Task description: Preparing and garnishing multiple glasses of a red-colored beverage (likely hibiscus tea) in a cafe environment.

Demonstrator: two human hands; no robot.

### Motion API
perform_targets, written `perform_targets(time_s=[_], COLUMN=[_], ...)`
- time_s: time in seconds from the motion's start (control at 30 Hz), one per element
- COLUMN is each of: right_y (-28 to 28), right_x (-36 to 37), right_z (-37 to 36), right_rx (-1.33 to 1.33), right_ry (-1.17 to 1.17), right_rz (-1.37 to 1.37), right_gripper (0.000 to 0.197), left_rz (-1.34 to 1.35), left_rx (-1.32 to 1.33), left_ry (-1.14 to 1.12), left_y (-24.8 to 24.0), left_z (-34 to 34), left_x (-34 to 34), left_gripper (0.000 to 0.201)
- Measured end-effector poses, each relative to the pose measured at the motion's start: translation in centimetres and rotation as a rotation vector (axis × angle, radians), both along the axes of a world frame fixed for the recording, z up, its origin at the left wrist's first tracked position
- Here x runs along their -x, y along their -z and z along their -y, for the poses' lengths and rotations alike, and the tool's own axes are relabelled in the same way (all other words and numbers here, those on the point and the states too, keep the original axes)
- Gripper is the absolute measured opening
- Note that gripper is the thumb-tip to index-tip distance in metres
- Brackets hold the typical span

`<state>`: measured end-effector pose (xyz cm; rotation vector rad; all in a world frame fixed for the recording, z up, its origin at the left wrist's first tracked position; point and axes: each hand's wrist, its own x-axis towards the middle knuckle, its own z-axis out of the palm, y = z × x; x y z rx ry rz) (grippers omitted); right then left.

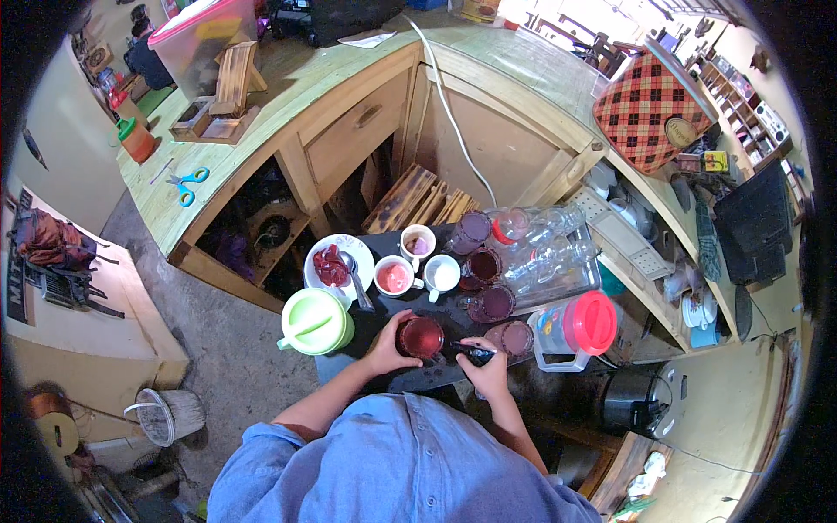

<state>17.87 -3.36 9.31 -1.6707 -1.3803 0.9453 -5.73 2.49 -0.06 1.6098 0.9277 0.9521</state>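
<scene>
On a small dark table (384,241), my left hand (388,350) curls around a glass mug of red liquid (420,336). My right hand (486,373) is closed on a small black object (473,352) beside that mug; its kind cannot be made out. Right of it is a glass mug with pinkish contents (513,337). Farther back stand several glass mugs of dark red liquid (481,267). Three white cups (443,274) are grouped behind my left hand, some with pinkish contents. Left of them, a white plate (362,253) bears dark red pieces (331,265) and a metal spoon (357,281).
A light green lidded pitcher (316,322) stands at the table's left, a clear pitcher with red lid (579,331) at its right. Clear plastic bottles (549,261) lie on a tray (593,277). A wooden counter (349,78) wraps behind, with blue scissors (187,186).
</scene>
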Motion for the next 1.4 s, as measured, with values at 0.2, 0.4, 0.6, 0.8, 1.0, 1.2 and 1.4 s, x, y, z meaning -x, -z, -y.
perform_targets(time_s=[0.2,0.4,0.6,0.8,1.0,1.2,1.4], right_y=[-1.1,-0.9,-0.9,-0.5,-0.9,-0.7,-0.5], right_x=[0.6,0.8,0.9,0.7,0.7,0.7,0.6], right_z=[-0.3,-0.6,-1.0,-1.2,-1.3,-1.3,-1.3], right_rx=[-0.014,-0.022,-0.040,-0.070,-0.033,-0.009,0.001], right_ry=[-0.065,-0.094,-0.128,-0.139,-0.148,-0.157,-0.165], right_rz=[0.052,0.083,0.098,0.114,0.113,0.096,0.129], right_gripper=[0.024,0.026,0.027,0.026,0.026,0.026,0.026], left_rz=[-0.020,0.024,0.014,0.005,0.026,0.017,0.048], left_rx=[0.129,0.177,0.169,0.164,0.152,0.148,0.150], left_ry=[0.034,0.030,0.026,0.021,0.015,0.025,0.023], left_y=[1.6,1.6,2.2,2.4,1.6,1.5,1.9], left_z=[0.2,0.3,0.4,0.3,0.3,0.3,0.3], left_x=[0.1,-0.2,-0.1,-0.2,-0.3,-0.3,-0.3], left_gripper=[0.097,0.096,0.095,0.096,0.094,0.094,0.094])
